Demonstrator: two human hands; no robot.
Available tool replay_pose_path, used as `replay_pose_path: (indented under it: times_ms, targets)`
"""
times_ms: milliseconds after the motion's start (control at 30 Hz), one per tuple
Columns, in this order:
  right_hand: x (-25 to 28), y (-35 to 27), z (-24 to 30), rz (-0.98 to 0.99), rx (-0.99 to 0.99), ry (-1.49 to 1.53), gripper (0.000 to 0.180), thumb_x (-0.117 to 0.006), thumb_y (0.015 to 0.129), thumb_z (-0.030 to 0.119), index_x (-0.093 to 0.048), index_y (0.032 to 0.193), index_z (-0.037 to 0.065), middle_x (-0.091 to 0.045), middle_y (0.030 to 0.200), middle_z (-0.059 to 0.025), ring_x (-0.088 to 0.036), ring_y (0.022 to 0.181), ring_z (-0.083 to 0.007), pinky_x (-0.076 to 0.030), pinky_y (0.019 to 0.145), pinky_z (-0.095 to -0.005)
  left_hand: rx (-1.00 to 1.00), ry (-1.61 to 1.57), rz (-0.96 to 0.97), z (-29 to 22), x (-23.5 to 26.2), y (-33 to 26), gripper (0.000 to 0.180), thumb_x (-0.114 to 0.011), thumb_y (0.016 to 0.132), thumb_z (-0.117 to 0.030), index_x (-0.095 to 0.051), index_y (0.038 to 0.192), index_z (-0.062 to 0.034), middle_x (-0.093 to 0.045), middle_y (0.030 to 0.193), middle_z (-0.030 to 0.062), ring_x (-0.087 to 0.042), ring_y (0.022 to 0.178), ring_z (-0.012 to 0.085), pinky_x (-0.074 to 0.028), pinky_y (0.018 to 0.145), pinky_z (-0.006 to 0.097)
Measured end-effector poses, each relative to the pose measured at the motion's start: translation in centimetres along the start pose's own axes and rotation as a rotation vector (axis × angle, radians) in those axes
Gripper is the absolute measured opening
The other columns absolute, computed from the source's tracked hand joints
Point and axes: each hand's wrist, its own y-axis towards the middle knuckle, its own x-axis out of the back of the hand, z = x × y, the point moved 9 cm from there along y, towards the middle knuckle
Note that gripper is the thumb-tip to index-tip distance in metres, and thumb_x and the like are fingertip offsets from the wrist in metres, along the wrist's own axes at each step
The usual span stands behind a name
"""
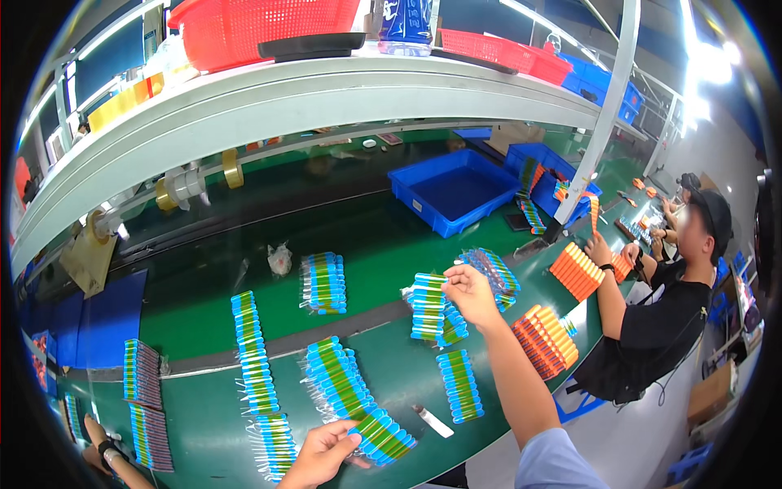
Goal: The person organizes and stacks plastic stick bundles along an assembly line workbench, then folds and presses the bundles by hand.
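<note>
My right hand reaches out over the green belt and pinches the edge of a strip of blue-capped green tubes sealed in clear plastic. My left hand is low at the near edge, its fingers on the end of a longer fanned strip of the same tubes. More such strips lie around: one on the belt, a long one at the left, a short one near my right forearm, and a pile behind my right hand.
A small blade-like tool lies by the near edge. Orange tube strips sit at the right, where a person in black works. A blue tray stands beyond the belt. Red baskets top the shelf. Another person's hand shows lower left.
</note>
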Motion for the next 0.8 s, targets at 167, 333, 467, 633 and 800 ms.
replay_pose_path:
  times_ms: [167, 333, 467, 633, 800]
  targets:
    - [-0.7, -1.3, 3.8, 0.106, -0.195, 0.258, 0.026, -0.066, 0.094, 0.007, -0.056, 0.118, 0.004, -0.065, 0.102, -0.0038, -0.064, 0.084, -0.0112, -0.055, 0.066, -0.0263, 0.004, 0.000, 0.007, 0.6, -0.1, -0.4, 0.032, -0.060, 0.101, -0.021, -0.059, 0.124, 0.0017, -0.053, 0.076, -0.0006, -0.055, 0.065, 0.0086, -0.060, 0.064, 0.031]
    - [-1.8, -1.6, 4.5, 0.175, -0.264, 0.306, 0.028, -0.068, 0.093, 0.006, -0.057, 0.118, 0.004, -0.065, 0.101, -0.0033, -0.064, 0.082, -0.0102, -0.052, 0.059, -0.0250, 0.025, 0.004, 0.052, 1.4, -0.3, -0.5, 0.033, -0.059, 0.102, -0.020, -0.058, 0.127, 0.0012, -0.056, 0.078, 0.0006, -0.058, 0.066, 0.0095, -0.060, 0.064, 0.031]
    - [-3.4, -1.7, 2.5, 0.228, -0.222, -0.023, 0.020, -0.067, 0.092, 0.005, -0.063, 0.112, 0.004, -0.067, 0.097, -0.0037, -0.062, 0.073, -0.0083, -0.048, 0.054, -0.0225, 0.041, 0.034, -0.020, 1.6, 0.4, -1.1, 0.032, -0.055, 0.103, -0.015, -0.059, 0.123, 0.0098, -0.071, 0.105, 0.0174, -0.073, 0.079, 0.0260, -0.062, 0.070, 0.038]
    - [-1.7, 1.3, -0.9, 0.158, -0.245, -0.181, 0.020, -0.067, 0.091, 0.005, -0.067, 0.110, 0.001, -0.070, 0.086, -0.0053, -0.064, 0.070, -0.0102, -0.050, 0.058, -0.0252, 0.019, 0.025, 0.049, 1.4, -0.3, -1.1, 0.032, -0.058, 0.102, -0.019, -0.059, 0.127, 0.0018, -0.064, 0.090, 0.0048, -0.065, 0.074, 0.0138, -0.061, 0.065, 0.031]
    - [-3.0, 1.0, 1.1, 0.155, 0.201, -0.981, 0.027, -0.065, 0.091, 0.013, -0.069, 0.117, 0.007, -0.070, 0.107, -0.0108, -0.066, 0.099, -0.0320, -0.054, 0.087, -0.0412, 0.016, 0.031, 0.060, 1.7, -0.1, -0.8, 0.032, -0.058, 0.102, -0.019, -0.059, 0.126, 0.0020, -0.064, 0.090, 0.0049, -0.065, 0.074, 0.0148, -0.061, 0.065, 0.031]
